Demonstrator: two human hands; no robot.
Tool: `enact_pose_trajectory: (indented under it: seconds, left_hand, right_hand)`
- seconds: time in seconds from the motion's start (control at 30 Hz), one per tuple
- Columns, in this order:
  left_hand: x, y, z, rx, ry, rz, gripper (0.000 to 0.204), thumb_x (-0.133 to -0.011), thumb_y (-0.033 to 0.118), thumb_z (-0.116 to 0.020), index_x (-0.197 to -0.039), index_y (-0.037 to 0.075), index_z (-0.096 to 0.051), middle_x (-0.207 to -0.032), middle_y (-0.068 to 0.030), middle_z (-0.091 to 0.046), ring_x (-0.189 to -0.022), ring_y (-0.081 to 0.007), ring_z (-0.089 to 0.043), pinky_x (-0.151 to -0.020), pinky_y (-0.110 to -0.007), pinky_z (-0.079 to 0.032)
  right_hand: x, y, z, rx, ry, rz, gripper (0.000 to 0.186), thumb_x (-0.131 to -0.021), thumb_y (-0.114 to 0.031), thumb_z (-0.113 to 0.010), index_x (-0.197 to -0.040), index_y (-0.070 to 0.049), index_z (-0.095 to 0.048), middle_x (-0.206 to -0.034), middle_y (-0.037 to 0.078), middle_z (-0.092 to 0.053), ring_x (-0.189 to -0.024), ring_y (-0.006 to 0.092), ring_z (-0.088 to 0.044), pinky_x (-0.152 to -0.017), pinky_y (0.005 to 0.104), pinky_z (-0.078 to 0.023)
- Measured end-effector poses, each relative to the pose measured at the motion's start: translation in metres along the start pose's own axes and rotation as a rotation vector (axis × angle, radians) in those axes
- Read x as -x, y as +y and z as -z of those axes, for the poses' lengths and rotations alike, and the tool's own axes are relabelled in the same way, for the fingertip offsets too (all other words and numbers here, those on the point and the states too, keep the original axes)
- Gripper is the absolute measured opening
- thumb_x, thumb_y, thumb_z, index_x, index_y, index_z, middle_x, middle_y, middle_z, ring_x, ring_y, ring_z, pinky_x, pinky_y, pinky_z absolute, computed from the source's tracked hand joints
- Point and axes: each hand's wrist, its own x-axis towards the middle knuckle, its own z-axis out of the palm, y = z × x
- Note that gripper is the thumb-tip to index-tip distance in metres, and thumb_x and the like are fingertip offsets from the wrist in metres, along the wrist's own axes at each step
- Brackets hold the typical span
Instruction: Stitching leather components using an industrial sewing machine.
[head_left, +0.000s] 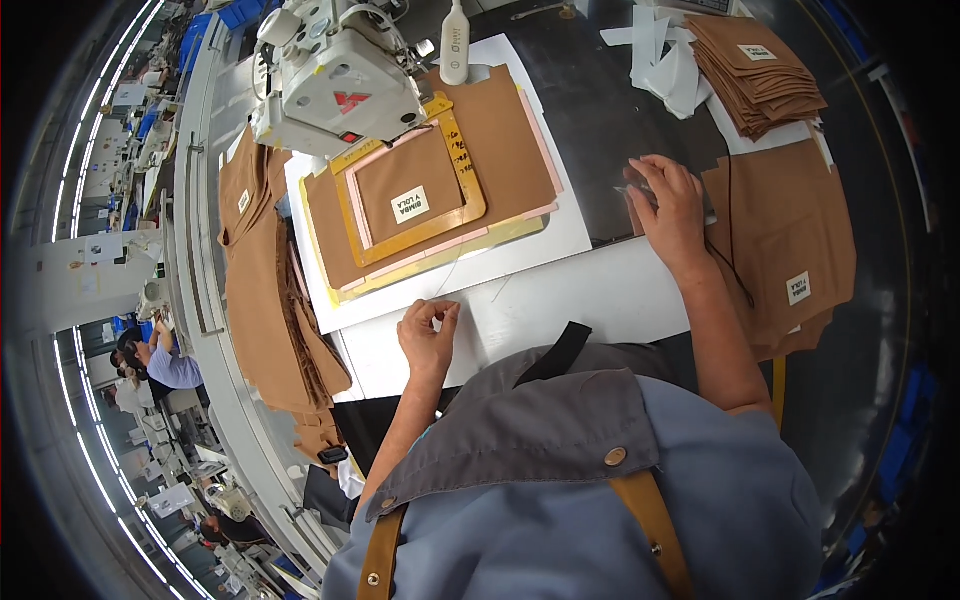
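Note:
My left hand (427,338) is by the near edge of the white board, thumb and forefinger pinched together. A thin thread (456,262) runs down to these fingers from the yellow frame (468,208). That frame lies on a brown fabric panel (510,150), around a white label (409,205) with dark print. Over its far side stands the sewing machine head (345,95). My right hand (672,205) hovers at the right, above the dark tabletop, fingers curled together. Something small and see-through shows at its fingertips; I cannot make out what it is.
Brown fabric pieces lie in a pile (265,290) at the left and a stack (755,70) at the far right. More labelled brown panels (785,240) lie beside my right forearm. White strips (670,75) and a dark cord (730,265) are on the right.

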Motion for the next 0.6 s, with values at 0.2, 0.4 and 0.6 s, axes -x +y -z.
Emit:
enact_pose_trajectory:
  seconds: [0.2, 0.4, 0.6]
  left_hand:
    - [-0.011, 0.012, -0.008, -0.02, 0.085, -0.038, 0.009, -0.079, 0.012, -0.079, -0.082, 0.005, -0.075, -0.072, -0.0084, -0.065, -0.068, -0.0254, -0.061, -0.063, -0.038, -0.046]
    - [-0.033, 0.015, -0.012, 0.001, 0.164, -0.146, 0.016, -0.083, 0.015, -0.079, -0.076, 0.005, -0.069, -0.07, -0.0061, -0.061, -0.07, -0.0221, -0.056, -0.062, -0.035, -0.04]
    - [-0.051, 0.03, -0.031, 0.034, 0.202, -0.127, 0.023, -0.086, 0.019, -0.079, -0.074, 0.004, -0.067, -0.07, -0.0047, -0.059, -0.069, -0.02, -0.053, -0.061, -0.034, -0.037]
  right_hand:
    - [-0.018, 0.018, 0.018, -0.06, 0.057, 0.031, 0.028, -0.086, -0.011, -0.073, -0.114, -0.009, -0.069, -0.113, 0.005, -0.065, -0.105, 0.026, -0.062, -0.093, 0.0426, -0.043]
    - [-0.016, 0.062, 0.048, -0.116, 0.091, -0.073, 0.019, -0.088, -0.012, -0.071, -0.106, -0.009, -0.071, -0.105, 0.005, -0.068, -0.097, 0.026, -0.065, -0.089, 0.0419, -0.047]
    - [-0.01, 0.107, 0.09, -0.145, 0.161, -0.162, 0.011, -0.09, -0.012, -0.07, -0.1, -0.006, -0.073, -0.095, 0.008, -0.072, -0.081, 0.0267, -0.068, -0.076, 0.0386, -0.053]
